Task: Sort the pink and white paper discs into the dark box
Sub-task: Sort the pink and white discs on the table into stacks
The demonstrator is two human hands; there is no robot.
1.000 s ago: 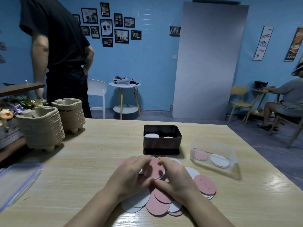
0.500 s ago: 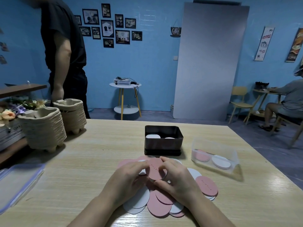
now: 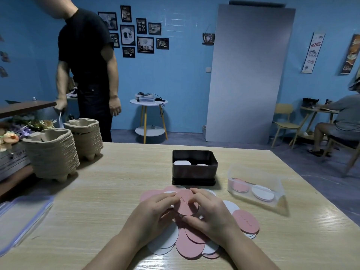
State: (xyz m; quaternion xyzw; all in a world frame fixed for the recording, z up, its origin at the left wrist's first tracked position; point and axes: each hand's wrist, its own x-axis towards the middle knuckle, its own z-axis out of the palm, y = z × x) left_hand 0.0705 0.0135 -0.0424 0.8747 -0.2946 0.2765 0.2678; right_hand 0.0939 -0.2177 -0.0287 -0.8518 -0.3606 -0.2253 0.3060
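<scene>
A loose pile of pink and white paper discs [image 3: 191, 245] lies on the wooden table in front of me. Above the pile, my left hand [image 3: 153, 213] and my right hand [image 3: 211, 213] together pinch one pink disc [image 3: 186, 203] by its edges, tilted up. The dark box [image 3: 194, 172] stands just behind the pile, a short way beyond my fingertips. Two white discs [image 3: 182, 163] show inside it.
A clear plastic tub [image 3: 255, 189] right of the box holds a pink and a white stack. Two stacks of pulp trays [image 3: 51, 152] stand at the back left. A clear lid [image 3: 21, 217] lies at the left edge. One person stands behind the table, another sits far right.
The pink disc has been lifted clear of the pile and raised between both hands. The standing person has turned and shifted right.
</scene>
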